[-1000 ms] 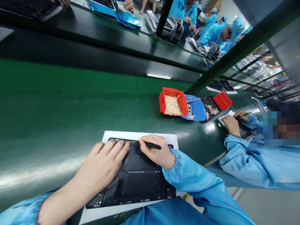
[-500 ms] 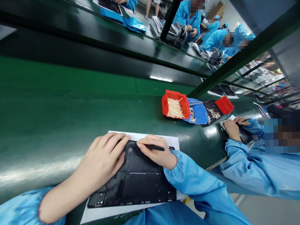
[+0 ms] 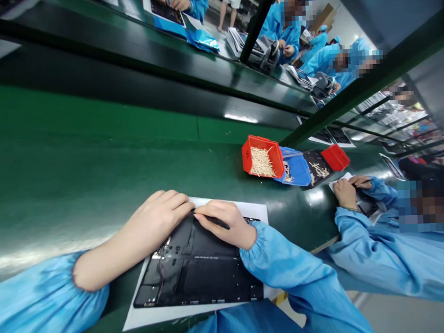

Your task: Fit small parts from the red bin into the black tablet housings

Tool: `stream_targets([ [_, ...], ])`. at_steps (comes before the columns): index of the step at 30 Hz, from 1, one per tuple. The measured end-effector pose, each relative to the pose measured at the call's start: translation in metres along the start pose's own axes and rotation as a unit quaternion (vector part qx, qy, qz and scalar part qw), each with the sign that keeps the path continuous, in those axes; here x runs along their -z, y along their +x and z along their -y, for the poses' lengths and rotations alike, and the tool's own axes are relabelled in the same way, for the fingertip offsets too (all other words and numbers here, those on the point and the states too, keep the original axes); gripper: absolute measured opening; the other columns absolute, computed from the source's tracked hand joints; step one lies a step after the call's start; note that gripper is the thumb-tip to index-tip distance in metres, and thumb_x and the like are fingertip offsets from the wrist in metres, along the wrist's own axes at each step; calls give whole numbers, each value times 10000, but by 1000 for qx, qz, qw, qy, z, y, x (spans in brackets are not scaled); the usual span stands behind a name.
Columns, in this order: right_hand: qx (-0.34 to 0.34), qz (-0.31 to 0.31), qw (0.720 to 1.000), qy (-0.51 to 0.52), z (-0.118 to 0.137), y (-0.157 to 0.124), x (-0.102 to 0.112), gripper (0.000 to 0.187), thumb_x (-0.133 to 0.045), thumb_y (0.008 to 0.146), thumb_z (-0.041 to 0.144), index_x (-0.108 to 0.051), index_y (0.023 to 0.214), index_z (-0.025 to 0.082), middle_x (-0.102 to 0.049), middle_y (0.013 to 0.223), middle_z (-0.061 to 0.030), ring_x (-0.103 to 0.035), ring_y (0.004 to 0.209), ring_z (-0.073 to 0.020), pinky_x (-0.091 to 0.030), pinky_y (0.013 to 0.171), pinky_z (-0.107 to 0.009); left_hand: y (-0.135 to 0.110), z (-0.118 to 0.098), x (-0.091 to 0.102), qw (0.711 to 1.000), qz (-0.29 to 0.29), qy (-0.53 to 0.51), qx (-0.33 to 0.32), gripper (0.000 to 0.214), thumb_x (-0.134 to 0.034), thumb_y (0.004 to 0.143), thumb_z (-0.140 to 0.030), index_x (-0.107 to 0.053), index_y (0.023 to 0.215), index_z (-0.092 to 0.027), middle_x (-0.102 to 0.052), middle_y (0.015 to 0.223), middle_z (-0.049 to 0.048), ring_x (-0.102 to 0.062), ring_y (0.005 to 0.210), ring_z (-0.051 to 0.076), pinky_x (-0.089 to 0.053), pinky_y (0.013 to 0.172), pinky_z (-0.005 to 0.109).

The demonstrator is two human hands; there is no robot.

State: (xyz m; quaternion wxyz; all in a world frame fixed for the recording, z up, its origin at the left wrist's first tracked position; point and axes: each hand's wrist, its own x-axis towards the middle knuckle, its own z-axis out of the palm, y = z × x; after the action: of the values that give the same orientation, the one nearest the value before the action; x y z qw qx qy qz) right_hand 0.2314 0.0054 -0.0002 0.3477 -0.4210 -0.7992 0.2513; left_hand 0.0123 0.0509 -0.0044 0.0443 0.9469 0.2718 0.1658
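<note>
A black opened device panel [image 3: 197,270] lies on a white sheet [image 3: 155,316] on the green belt, close to me. My left hand [image 3: 158,223] rests flat with its fingers together on the panel's far left corner. My right hand [image 3: 224,224] is closed around a thin black tool [image 3: 217,222], whose tip touches the panel's far edge just beside my left fingertips. Both sleeves are light blue.
A red bin [image 3: 262,157] of pale small parts, a blue bin [image 3: 295,168], a black tray [image 3: 317,168] and a second red bin [image 3: 335,156] stand to the right on the green belt [image 3: 78,158]. A co-worker's hands [image 3: 346,190] work beside them. More people sit beyond the far black rail.
My right hand and the tool tip slid left along the panel's far edge toward my left fingers. My left hand shifted up-left, uncovering the panel's left side.
</note>
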Motion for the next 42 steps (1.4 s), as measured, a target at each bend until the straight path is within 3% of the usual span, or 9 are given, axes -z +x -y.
stream_targets([
  [5,-45,-50,998,13,-3,0,-1,191,-593,978,281,-734,893,185,-747,828,-40,-675,732,-137,-566,732,-264,4,-1,4,997,3,70,-45,203,-499,948,-106,-682,1026,-148,-699,960,65,-613,851,240,-439,748,405],
  [19,-49,-36,998,36,-4,0,-1,170,-608,969,285,-741,907,197,-761,853,-37,-691,755,-144,-575,760,-277,4,-2,3,1000,-1,-3,1,233,-476,964,-115,-681,1009,-217,-712,977,57,-619,882,220,-409,784,370],
  [23,-47,-42,996,55,-2,3,1,164,-622,962,276,-761,942,191,-773,888,-43,-708,787,-151,-578,774,-279,3,3,2,1000,7,-25,12,197,-479,989,-196,-673,1023,-207,-708,959,47,-616,879,220,-416,766,369],
  [27,-106,-16,979,176,6,5,7,203,-646,940,337,-768,952,175,-747,804,-31,-684,647,-126,-582,645,-254,3,9,1,999,24,-46,15,204,-479,1007,-292,-661,1045,-210,-702,973,41,-625,893,214,-431,752,355],
  [30,-177,-23,941,287,9,3,15,318,-655,918,456,-755,963,158,-689,687,-5,-590,484,-88,-528,489,-219,6,7,2,999,36,3,-5,169,-506,974,-196,-667,1027,-202,-701,974,53,-627,881,224,-444,763,365],
  [34,-222,-107,910,332,6,0,29,365,-688,875,522,-738,944,167,-648,617,18,-550,432,-77,-477,425,-197,7,0,3,995,55,84,-18,233,-491,916,-75,-684,958,-199,-692,927,75,-628,834,245,-467,763,392],
  [37,-216,-206,894,335,-6,1,50,336,-701,860,503,-725,933,176,-629,595,27,-524,418,-73,-449,411,-193,3,0,-1,996,35,86,-15,363,-451,919,-66,-665,1180,-200,-691,1161,120,-637,1043,291,-498,840,423],
  [39,-207,-288,885,300,-17,3,71,330,-687,860,502,-707,925,179,-623,601,27,-518,428,-77,-434,414,-197,1,4,-4,997,30,75,-16,493,-404,904,-16,-613,1313,-193,-668,1274,128,-615,1154,304,-502,929,446],
  [42,-201,-389,880,184,-39,2,111,340,-646,876,512,-680,918,177,-629,633,18,-534,471,-90,-431,449,-208,3,14,-5,997,52,44,-20,520,-377,885,11,-665,1264,-196,-714,1183,112,-666,1059,285,-531,950,450],
])
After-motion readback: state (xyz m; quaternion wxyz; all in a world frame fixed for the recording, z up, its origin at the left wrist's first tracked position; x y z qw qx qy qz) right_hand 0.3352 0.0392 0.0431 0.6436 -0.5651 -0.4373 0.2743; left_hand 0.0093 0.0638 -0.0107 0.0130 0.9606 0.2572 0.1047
